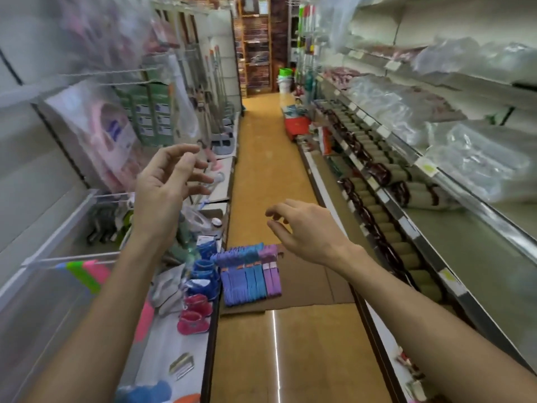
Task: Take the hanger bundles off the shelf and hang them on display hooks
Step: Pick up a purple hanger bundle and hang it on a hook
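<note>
From the head camera, the hanger bundles [249,274] (blue and purple) lie on flattened cardboard [305,274] on the aisle floor. The left hand [162,181] is raised up-left of them, fingers spread, empty. The right hand [305,228] hovers above them, palm down, fingers loosely curled, empty.

- A narrow shop aisle runs straight ahead, with a smooth orange-brown floor [267,158].
- Flattened cardboard [316,283] lies on the floor in the foreground.
- Tiered metal shelves [453,181] line the right side, with price tags on their edges.
- White panels and wire hooks [96,74] cover the left wall.
- At the far end stands a wooden rack [255,45] against dark brick.
- A thin streak of light [275,344] reflects off the floor.
</note>
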The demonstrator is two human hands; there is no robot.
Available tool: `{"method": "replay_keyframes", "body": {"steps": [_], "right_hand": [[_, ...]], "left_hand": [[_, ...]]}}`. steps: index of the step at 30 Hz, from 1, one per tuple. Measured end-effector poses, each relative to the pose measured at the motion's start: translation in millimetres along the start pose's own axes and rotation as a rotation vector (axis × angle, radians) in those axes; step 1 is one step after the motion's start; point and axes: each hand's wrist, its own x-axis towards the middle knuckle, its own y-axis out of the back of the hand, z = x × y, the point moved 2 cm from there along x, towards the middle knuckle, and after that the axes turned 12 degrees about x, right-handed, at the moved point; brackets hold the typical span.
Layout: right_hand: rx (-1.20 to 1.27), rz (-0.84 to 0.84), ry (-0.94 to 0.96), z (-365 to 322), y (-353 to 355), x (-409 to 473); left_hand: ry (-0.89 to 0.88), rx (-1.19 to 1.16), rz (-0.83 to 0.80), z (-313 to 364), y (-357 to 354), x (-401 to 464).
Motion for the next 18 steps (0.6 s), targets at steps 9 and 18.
{"method": "replay_keyframes", "body": {"steps": [9,18], "right_hand": [[-0.014,-0.066,-0.224,92,-27,41],[0.044,-0.163,-0.340,214,-72,123]], "left_hand": [[0.168,-0.067,-0.067,-84,-46,74],[0.288,0.035,-0.085,-171,-111,169]]}}
